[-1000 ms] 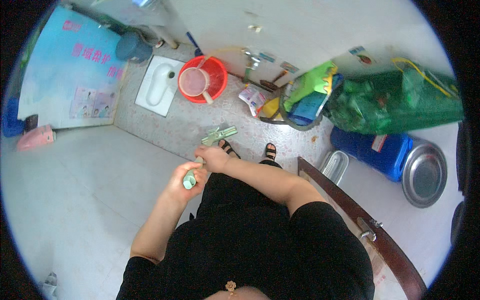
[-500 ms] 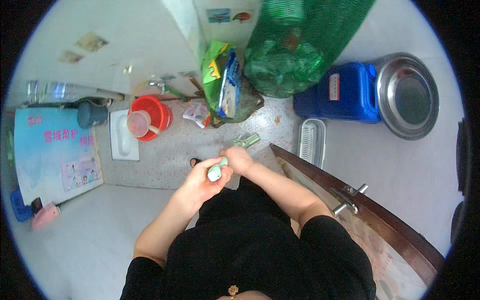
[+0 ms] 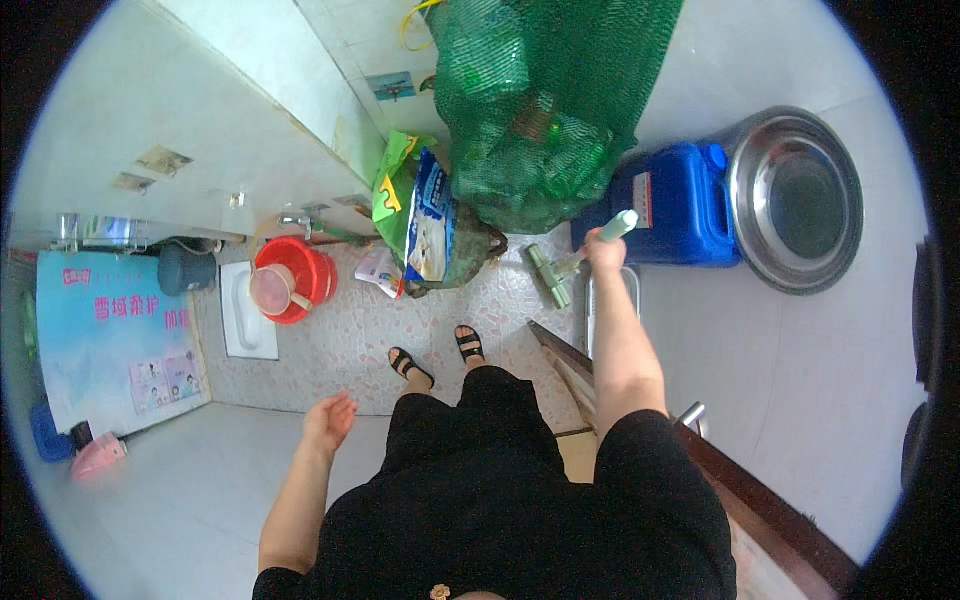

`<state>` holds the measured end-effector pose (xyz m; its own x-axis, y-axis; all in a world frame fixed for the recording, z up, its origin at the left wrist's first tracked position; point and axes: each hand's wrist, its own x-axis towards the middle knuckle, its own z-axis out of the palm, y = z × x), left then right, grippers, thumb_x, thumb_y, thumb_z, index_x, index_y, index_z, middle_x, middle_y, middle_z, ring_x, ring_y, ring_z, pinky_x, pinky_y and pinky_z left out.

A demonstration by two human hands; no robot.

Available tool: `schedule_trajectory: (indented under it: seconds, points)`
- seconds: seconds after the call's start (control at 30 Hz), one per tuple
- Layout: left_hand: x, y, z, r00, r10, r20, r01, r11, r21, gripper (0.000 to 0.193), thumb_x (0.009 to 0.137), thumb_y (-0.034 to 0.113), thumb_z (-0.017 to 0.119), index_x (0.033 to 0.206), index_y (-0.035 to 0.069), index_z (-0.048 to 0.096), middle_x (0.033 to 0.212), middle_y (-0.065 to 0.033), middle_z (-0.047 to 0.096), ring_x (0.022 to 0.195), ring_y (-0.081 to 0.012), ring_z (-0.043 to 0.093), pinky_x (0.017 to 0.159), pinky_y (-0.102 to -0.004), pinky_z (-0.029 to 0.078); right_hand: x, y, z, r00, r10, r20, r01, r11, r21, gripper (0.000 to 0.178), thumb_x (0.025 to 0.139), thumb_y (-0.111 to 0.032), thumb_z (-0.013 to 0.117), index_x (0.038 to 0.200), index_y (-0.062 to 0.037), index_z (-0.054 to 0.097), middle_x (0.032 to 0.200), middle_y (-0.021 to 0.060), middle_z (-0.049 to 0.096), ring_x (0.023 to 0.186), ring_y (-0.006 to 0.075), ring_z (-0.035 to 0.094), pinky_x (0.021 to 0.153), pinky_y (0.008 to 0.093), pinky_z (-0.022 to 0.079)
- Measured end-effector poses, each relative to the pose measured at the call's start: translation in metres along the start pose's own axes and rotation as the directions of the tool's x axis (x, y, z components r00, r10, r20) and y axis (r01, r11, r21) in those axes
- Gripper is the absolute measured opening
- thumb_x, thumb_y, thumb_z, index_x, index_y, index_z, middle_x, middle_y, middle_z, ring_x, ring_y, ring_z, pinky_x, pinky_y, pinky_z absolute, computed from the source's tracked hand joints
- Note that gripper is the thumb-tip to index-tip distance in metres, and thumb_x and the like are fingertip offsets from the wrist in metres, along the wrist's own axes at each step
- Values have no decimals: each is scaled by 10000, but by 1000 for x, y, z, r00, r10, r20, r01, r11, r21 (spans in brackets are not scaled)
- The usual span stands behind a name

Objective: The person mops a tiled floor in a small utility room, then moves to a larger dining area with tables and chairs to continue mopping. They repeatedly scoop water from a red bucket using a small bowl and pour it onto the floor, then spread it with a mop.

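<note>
1. The mop (image 3: 549, 278), pale green, is toward the right end of the speckled floor (image 3: 330, 380); its head is between the basket and the dish rack. Whether the head touches the floor I cannot tell.
2. The right hand (image 3: 605, 256) is wrapped around the mop's pole, just below the light green end of the handle (image 3: 620, 225).
3. The left hand (image 3: 332, 422) holds nothing; its fingers are loosely curled and near each other, out past the near edge of the floor.
4. The dish rack (image 3: 595, 310) is just beside the right hand, partly hidden by the forearm.
5. The blue jerrycan (image 3: 690, 190) is past the floor's right end, with a round metal basin (image 3: 800, 205) against it.
6. A green net bag (image 3: 540, 130) of bottles fills the far right corner, beside the jerrycan.
7. The dark basket (image 3: 465, 266), at the far edge, carries a blue-and-white packet (image 3: 430, 215) and a green bag (image 3: 393, 195).
8. Farther left along that edge are a red bucket (image 3: 325, 272) with a pale dipper (image 3: 270, 290) across its rim, and a white squat toilet (image 3: 250, 312).
9. Black sandals (image 3: 411, 368) are near the floor's near edge.
</note>
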<state>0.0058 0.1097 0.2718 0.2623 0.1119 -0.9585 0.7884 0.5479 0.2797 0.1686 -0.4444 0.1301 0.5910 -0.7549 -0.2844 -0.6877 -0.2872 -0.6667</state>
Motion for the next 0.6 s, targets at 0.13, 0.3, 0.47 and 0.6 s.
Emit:
schedule_trajectory:
  seconds: [0.13,0.3,0.47,0.6]
  points:
    - [-3,-27,-88,964,68,-258,-60,998,36,211,797,119,502,948,-27,509,769,-120,552,715,-238,591,587,-266,523,32,-49,-29,966,52,253,-129,946,298,79,737,-110,598,790,-71,555,674,54,570,519,178,599,421,250,457]
    - [-30,-65,-149,882,60,-467,-17,995,95,184,798,125,503,922,-10,478,741,-111,542,623,-232,597,524,-260,533,103,-56,-50,913,81,399,-243,895,374,196,762,-98,586,940,-75,507,805,69,568,629,206,616,476,259,496]
    - [-51,-78,-117,937,90,-337,-12,973,229,211,788,118,505,958,-4,476,729,-88,519,639,-216,595,562,-288,538,159,-53,-69,984,20,175,-137,709,692,356,781,-55,529,1111,-32,398,987,143,512,936,264,543,714,353,508]
    - [-31,-85,-94,968,61,-243,34,929,368,228,779,102,499,985,8,483,757,-78,522,661,-188,591,587,-296,524,163,-56,-69,990,27,139,-114,737,666,473,791,-48,502,1222,-8,309,1106,178,472,935,280,534,791,390,487]
